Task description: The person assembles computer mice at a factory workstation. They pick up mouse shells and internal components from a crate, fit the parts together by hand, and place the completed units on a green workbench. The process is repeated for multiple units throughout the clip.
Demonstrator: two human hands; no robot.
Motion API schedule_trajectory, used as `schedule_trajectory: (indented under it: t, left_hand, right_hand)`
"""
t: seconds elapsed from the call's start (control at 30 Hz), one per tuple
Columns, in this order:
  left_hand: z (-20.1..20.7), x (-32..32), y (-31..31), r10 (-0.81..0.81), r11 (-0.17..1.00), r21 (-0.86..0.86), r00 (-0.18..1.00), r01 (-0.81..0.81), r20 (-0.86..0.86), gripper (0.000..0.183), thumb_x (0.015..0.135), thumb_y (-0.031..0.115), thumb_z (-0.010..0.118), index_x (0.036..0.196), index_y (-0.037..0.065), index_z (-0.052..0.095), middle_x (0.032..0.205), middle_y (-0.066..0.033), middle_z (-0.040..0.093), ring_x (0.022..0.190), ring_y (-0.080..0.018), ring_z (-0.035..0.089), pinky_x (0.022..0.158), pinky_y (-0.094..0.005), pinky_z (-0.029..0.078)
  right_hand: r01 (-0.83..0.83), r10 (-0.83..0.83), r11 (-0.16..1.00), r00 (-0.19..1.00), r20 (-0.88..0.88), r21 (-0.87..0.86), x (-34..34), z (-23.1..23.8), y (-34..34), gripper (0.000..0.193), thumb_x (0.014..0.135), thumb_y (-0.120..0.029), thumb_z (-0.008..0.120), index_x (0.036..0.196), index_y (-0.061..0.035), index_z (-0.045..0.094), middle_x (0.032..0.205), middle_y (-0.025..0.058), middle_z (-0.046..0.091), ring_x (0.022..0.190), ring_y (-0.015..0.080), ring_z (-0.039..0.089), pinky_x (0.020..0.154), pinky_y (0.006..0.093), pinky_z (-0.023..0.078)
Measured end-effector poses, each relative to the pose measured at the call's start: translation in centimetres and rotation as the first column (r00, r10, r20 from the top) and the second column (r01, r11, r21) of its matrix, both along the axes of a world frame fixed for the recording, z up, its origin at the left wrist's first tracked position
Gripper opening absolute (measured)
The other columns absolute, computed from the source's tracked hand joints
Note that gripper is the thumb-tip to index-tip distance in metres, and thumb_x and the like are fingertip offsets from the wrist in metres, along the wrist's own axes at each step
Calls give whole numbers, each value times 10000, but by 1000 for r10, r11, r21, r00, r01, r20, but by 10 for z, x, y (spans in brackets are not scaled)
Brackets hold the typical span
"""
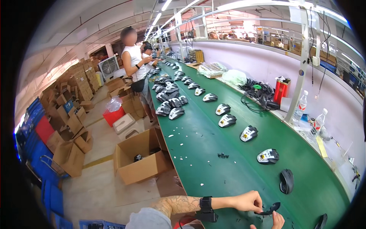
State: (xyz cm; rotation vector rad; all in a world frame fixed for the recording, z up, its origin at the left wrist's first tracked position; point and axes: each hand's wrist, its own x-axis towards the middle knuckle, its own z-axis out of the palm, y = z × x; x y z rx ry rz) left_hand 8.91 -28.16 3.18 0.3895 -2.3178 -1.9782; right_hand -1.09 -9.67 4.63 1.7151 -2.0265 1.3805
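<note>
- Handling a black part (273, 207) over the near end of the green surface (232, 179): the piece is in hand and joined to no mouse, so work on it appears unfinished.
- Row of pale-topped mice (268, 156), running from near right toward the far end: yellow patches show on several. These seem left to do, though their exact stage cannot be told.
- Black mouse (286, 181), just beyond the hands: dark on top with no pale area visible, hence possibly at a different stage from the row. A second dark mouse (321, 221) lies nearer and farther right, at the edge of view.
- Pile of mice (174, 102), left of the row and farther off: grouped closely; whether finished or waiting cannot be judged.
- Loose pieces (223, 155) and white scraps (202, 184), left of the row: scattered, attached to no mouse.
- Left hand (248, 201): thumb and finger pinched on the left end of the black part.
- Right hand (278, 220): fingers at the near side of the part, apparently touching it; whether they grip cannot be told.
- Position of the part: between the hands, its curved right end extending right of the left fingers and just beyond the right fingertips; near the black mouse, but apart from it.
</note>
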Motion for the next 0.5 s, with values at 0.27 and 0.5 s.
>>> schedule_trajectory:
  t: [0.27,0.5]
  left_hand:
    - [-42,-5,34,251,914,388,919,-122,-303,187,914,155,594,841,-16,617,750,2,615,713,-57,547,669,-240,454]
    - [-50,-16,55,342,874,462,868,-153,-360,259,975,228,516,861,8,592,792,19,582,722,-50,530,690,-223,459]
  right_hand:
    - [23,-38,997,974,224,69,12,-27,-3,844,616,-17,837,1353,19,427,1234,204,503,1106,323,555,939,388,479]
    - [158,-158,987,978,139,16,5,-23,-5,677,673,46,776,1294,13,507,1119,162,546,971,273,612,859,355,529]
